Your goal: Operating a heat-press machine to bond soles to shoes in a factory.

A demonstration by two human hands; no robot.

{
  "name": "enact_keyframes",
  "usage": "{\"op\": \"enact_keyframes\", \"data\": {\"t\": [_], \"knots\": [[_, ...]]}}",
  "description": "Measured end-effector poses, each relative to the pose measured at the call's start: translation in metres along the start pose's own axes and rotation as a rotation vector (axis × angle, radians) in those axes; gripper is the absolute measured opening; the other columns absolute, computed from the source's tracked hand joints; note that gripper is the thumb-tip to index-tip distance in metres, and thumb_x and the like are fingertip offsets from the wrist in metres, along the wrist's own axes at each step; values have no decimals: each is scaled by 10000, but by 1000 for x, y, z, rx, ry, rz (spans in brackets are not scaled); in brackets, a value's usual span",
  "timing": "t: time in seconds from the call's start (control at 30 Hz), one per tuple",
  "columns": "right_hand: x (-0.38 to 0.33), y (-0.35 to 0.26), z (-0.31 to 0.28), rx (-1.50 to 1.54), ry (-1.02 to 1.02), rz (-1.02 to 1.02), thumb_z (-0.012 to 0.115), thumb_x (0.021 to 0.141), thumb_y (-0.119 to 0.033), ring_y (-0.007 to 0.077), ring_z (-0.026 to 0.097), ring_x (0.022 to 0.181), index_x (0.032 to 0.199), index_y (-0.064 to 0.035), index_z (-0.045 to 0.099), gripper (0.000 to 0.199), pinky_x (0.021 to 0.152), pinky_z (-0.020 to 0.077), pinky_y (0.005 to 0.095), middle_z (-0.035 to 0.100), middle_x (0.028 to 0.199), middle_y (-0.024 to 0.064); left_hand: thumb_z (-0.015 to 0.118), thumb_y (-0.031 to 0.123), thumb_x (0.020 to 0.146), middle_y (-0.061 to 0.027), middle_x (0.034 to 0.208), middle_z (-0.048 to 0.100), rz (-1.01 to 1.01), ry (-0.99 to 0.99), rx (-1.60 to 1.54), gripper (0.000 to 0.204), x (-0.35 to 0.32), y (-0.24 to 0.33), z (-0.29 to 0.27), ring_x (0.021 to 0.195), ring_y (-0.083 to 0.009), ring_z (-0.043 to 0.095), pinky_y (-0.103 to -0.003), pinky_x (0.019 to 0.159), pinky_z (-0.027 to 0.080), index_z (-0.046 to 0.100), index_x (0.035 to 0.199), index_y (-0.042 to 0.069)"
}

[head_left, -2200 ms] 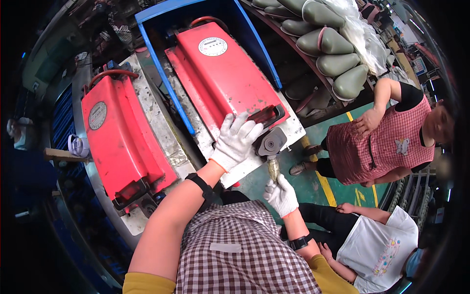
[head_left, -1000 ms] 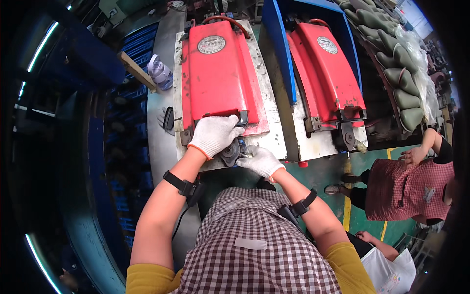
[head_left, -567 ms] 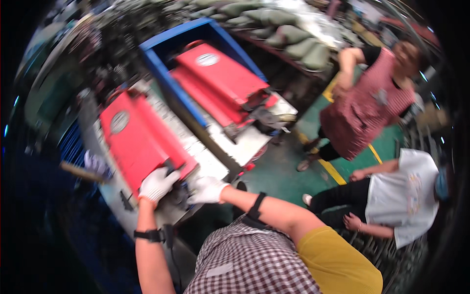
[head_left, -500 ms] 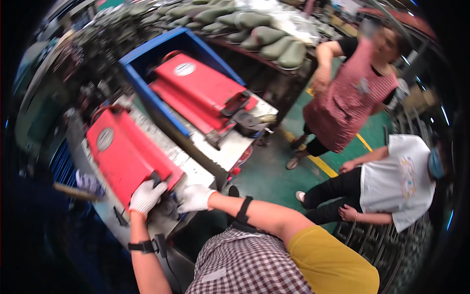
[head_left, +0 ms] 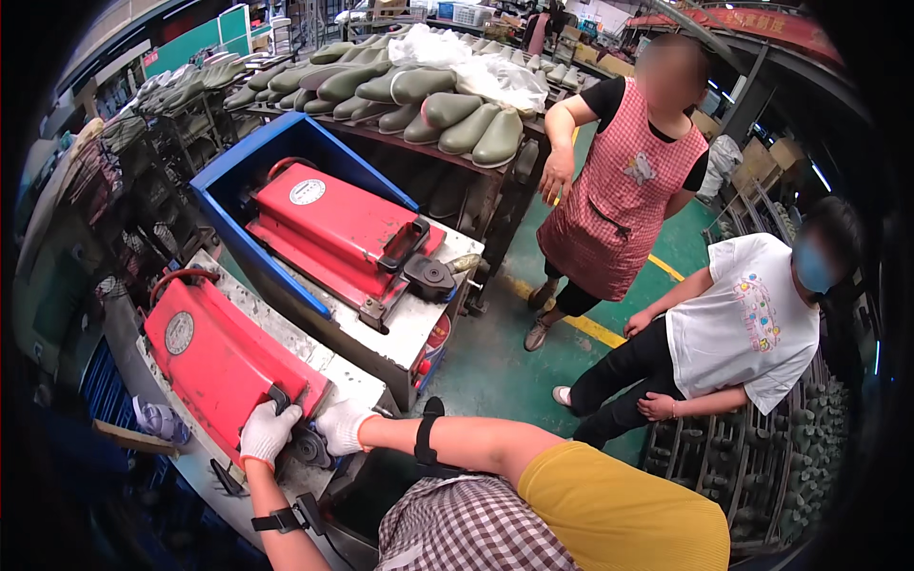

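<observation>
As a judgement, the step in hand is two-handed handling at the near end of the long red painted cover [head_left: 224, 357], which stretches away beyond the fingers. The white-gloved left hand [head_left: 267, 433] curls its fingers around the black handle [head_left: 278, 396]. The white-gloved right hand [head_left: 341, 426] has its fingers just beside the dark round fitting [head_left: 309, 447]; their grip is hidden. The next move seems to call for steady left-hand control.

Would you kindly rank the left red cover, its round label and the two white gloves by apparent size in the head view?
1. Left red cover
2. Left glove and right glove: too alike to rank
3. Round label
</observation>
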State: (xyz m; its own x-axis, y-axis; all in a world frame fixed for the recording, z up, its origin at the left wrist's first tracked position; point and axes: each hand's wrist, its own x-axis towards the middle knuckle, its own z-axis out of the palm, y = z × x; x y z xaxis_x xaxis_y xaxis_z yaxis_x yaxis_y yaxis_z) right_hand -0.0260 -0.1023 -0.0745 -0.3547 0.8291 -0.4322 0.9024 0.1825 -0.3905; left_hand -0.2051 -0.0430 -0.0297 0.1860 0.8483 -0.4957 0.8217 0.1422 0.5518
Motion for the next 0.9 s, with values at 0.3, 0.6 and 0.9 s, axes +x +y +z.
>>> {"op": "enact_keyframes", "data": {"t": [0.3,0.6,0.9], "knots": [[-5,4,-6,52,27,-53,680,761,-274,389,770,903,980,-91,803,311,790,609,495,780,915,190,719,360,941,-75,695,695,10,-5,-37,317,-4,4,-1,663,-209,683,-381,683,516,767,1009,55],[-4,5,-6,57,23,-66,671,777,-267,401,767,923,1001,-81,801,319,815,609,497,779,930,199,710,340,958,-81,686,688,35,-19,-90,306,-5,2,0,652,-220,678,-396,669,510,746,964,37],[-9,4,-9,69,53,-69,664,790,-264,397,768,909,995,-74,802,312,810,610,495,780,921,200,724,392,931,-104,712,717,24,27,5,353,-11,10,-3,689,-246,717,-409,707,536,756,966,41]]}}
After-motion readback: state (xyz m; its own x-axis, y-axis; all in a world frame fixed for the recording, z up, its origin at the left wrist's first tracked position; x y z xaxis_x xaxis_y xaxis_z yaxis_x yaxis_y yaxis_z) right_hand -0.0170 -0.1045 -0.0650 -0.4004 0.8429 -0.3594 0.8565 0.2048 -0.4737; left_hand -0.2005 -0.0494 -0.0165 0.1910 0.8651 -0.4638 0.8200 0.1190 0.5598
